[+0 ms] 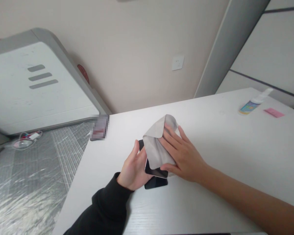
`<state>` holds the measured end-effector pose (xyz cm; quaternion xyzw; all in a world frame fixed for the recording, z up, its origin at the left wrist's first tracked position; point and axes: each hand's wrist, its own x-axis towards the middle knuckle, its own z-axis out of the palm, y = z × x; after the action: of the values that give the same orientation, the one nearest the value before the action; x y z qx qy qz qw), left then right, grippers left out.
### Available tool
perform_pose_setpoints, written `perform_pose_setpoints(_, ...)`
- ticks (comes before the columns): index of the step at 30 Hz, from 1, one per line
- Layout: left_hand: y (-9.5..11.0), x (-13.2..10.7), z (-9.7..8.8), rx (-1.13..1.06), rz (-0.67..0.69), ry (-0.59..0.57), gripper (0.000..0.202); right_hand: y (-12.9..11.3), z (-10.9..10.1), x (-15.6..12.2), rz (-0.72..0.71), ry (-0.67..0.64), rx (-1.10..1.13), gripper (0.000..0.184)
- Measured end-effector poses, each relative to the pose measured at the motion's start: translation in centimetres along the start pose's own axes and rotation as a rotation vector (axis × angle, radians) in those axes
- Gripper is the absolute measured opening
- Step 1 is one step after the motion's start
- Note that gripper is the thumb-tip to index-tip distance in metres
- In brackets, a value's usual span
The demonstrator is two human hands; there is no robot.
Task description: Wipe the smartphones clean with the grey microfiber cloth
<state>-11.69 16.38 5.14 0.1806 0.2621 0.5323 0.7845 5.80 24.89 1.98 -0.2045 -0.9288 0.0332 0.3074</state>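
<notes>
My left hand [136, 168] supports a dark-screened phone [156, 171] from its left side, thumb raised and fingers mostly hidden beneath it. Over the phone's upper part lies a light grey cloth [155, 148]. My right hand [183, 155] presses that cloth onto the screen with its fingers spread, and a fold of the cloth covers some fingertips. On the table under the held phone is another flat black object [156, 182], which looks like a phone; much of it is hidden by my left hand and the held phone.
On the white table [210, 202], a spray bottle [251, 105] and a pink packet [273, 113] are at the far right. A pixelated phone-like object [99, 128] rests at the left back corner. Behind are a wall with a socket [178, 62] and a white-grey panel [44, 98].
</notes>
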Motion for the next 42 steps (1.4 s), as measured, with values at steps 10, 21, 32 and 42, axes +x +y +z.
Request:
perform_pose_setpoints(10, -0.4, -0.2, -0.1, 0.035, -0.078, 0.052, 0.082, -0.1, -0.4, 0.2, -0.148, 0.097, 0.054, 0.081)
perform_pose_setpoints(21, -0.5, -0.1, -0.9, -0.147, -0.159, 0.227, 0.066, -2.9, -0.2, 0.2, -0.316, 0.015, 0.122, 0.079)
perform_pose_setpoints(32, -0.5, 0.1, 0.0, -0.036, -0.088, 0.173, 0.067, -0.2, -1.2, 0.3, -0.097, 0.062, 0.102, 0.068)
perform_pose_setpoints(42, -0.2, -0.3, 0.5, -0.001, -0.064, 0.174, 0.066, -0.6, -1.3, 0.6, -0.09, 0.136, 0.094, 0.058)
